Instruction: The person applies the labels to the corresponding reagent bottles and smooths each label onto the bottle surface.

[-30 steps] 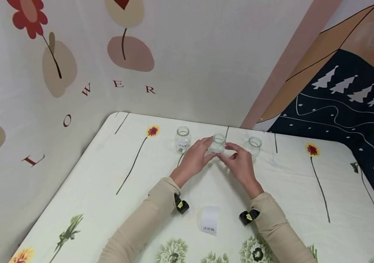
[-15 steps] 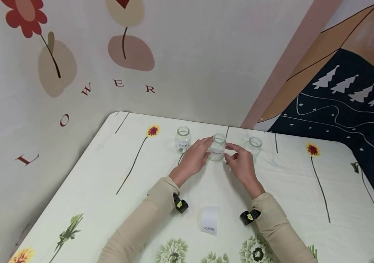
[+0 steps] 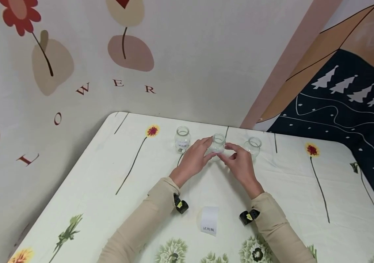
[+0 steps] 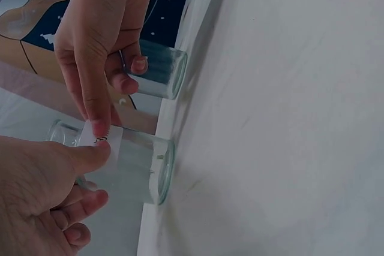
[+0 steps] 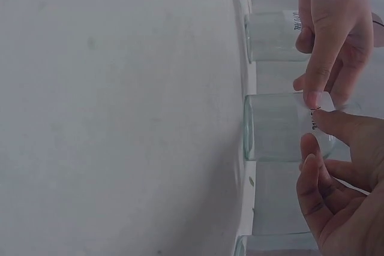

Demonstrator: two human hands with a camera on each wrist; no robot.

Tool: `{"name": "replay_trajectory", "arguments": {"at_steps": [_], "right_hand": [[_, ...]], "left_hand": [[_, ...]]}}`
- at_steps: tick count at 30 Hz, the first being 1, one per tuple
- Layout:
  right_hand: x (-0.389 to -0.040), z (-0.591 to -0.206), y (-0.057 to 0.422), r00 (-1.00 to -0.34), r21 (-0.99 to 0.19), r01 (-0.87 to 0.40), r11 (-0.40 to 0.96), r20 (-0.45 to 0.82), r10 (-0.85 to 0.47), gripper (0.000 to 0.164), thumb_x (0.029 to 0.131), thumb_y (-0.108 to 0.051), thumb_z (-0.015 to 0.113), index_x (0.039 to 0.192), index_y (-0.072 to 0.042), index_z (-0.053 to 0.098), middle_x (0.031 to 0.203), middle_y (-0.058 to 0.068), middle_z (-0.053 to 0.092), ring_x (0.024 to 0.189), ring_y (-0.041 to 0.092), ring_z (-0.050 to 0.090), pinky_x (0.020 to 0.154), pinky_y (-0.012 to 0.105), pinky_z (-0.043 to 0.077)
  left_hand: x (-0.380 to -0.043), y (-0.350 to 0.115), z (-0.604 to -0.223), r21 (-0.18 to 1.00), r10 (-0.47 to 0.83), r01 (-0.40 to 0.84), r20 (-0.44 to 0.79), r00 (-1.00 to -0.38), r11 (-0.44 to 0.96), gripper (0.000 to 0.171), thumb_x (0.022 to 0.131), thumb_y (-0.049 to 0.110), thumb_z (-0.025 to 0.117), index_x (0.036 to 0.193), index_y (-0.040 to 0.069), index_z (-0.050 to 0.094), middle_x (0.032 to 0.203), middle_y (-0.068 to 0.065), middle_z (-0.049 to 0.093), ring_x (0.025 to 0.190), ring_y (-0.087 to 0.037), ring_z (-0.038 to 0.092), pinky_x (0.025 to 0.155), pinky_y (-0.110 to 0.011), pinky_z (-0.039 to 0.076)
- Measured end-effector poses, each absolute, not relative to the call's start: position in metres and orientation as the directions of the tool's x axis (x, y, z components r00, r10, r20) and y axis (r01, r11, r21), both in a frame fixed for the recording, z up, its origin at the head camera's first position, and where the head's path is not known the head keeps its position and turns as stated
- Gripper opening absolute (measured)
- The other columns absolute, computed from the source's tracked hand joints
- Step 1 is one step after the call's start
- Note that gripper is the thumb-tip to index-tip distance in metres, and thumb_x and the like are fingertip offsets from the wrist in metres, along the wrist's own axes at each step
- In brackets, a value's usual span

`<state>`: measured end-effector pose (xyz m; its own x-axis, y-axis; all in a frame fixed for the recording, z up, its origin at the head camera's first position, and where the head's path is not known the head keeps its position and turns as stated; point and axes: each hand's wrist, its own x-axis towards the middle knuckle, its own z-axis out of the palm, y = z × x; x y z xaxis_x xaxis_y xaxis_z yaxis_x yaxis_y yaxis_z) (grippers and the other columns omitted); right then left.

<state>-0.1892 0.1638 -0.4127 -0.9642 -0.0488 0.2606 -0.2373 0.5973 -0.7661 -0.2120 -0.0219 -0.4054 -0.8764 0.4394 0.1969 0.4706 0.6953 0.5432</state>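
Note:
An upright clear glass jar (image 3: pixel 218 143) stands in the middle of a row of three, between my hands. A small white label (image 4: pixel 116 139) with dark handwriting lies on its front. My left hand (image 3: pixel 191 160) holds the jar's left side, fingers behind the glass and thumb pressed on the label. From the other side my right hand (image 3: pixel 240 166) grips it, index finger at the far side and thumb on the label too. Both thumb tips meet there and cover much of the writing. In the right wrist view the jar's base (image 5: pixel 248 127) rests on the tablecloth.
A second labelled jar (image 3: pixel 182 140) stands left of my left hand. To the right, another glass jar (image 3: pixel 254 145) is close behind my right fingers. A white paper strip (image 3: pixel 209 221) with handwriting lies nearer on the flowered tablecloth (image 3: pixel 282 197). Printed fabric hangs behind the table.
Half a second ago both thumbs were apart, off the label, leaving its writing visible. They are now back together on it, as a second ago. The jars and the paper strip stay put.

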Motion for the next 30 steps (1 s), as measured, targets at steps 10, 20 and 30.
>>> {"name": "replay_trajectory", "arguments": {"at_steps": [10, 20, 30], "right_hand": [[-0.1886, -0.4124, 0.1647, -0.965, -0.772, -0.238, 0.589, 0.255, -0.055, 0.043, 0.091, -0.009, 0.08, 0.13, 0.006, 0.067, 0.117, 0.025, 0.072, 0.063, 0.027, 0.071, 0.049, 0.018, 0.041], [-0.1878, -0.413, 0.1636, -0.963, -0.763, -0.244, 0.599, 0.264, -0.056, 0.044, 0.089, -0.008, 0.082, 0.128, 0.006, 0.068, 0.113, 0.023, 0.073, 0.061, 0.017, 0.067, 0.052, 0.019, 0.044], [-0.1882, -0.4128, 0.1639, -0.961, -0.761, -0.252, 0.598, 0.268, -0.065, 0.043, 0.091, -0.01, 0.081, 0.129, 0.006, 0.067, 0.101, 0.024, 0.074, 0.057, 0.022, 0.068, 0.049, 0.019, 0.041]], "left_hand": [[-0.2108, -0.0234, -0.4017, 0.539, 0.458, 0.463, 0.154, -0.875, 0.704, 0.059, 0.104, 0.017, 0.063, 0.157, 0.003, 0.041, 0.156, -0.014, 0.048, 0.133, -0.03, 0.054, 0.11, -0.039, 0.045], [-0.2098, -0.0229, -0.4022, 0.543, 0.451, 0.455, 0.151, -0.88, 0.706, 0.06, 0.105, 0.02, 0.064, 0.157, 0.001, 0.04, 0.157, -0.014, 0.048, 0.135, -0.03, 0.052, 0.109, -0.039, 0.046], [-0.2105, -0.0233, -0.4025, 0.528, 0.456, 0.465, 0.157, -0.876, 0.711, 0.06, 0.104, 0.015, 0.064, 0.157, 0.004, 0.04, 0.157, -0.012, 0.048, 0.125, -0.028, 0.057, 0.103, -0.037, 0.05]]}}
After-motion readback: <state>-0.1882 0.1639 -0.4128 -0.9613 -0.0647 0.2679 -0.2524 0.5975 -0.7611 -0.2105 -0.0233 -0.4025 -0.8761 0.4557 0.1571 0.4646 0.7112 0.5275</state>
